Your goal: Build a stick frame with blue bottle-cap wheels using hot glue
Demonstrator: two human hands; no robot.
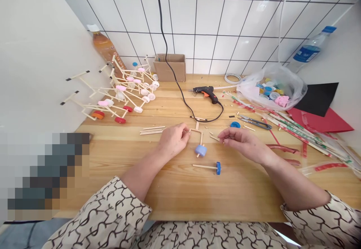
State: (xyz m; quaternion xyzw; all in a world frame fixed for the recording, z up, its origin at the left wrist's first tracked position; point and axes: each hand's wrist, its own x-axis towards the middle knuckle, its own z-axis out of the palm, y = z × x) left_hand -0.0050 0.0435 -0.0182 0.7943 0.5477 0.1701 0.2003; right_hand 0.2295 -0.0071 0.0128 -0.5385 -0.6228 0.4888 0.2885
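Holding a small craft-stick frame at one end, the left hand pinches it near the middle of the tabletop. The right hand, apart from the left, pinches a short stick just beside the frame. A blue wheel sits at the frame's lower end. The short stick's end calls for lining up against the frame.

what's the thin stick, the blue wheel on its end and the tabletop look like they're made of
The thin stick looks like pale bare wood, possibly bamboo, with a matte, unpainted surface. The blue wheel looks like a plastic bottle cap, smooth and moulded, though it is small here. The tabletop looks like solid wood with a clear finish, showing grain, joined strips and a soft sheen.
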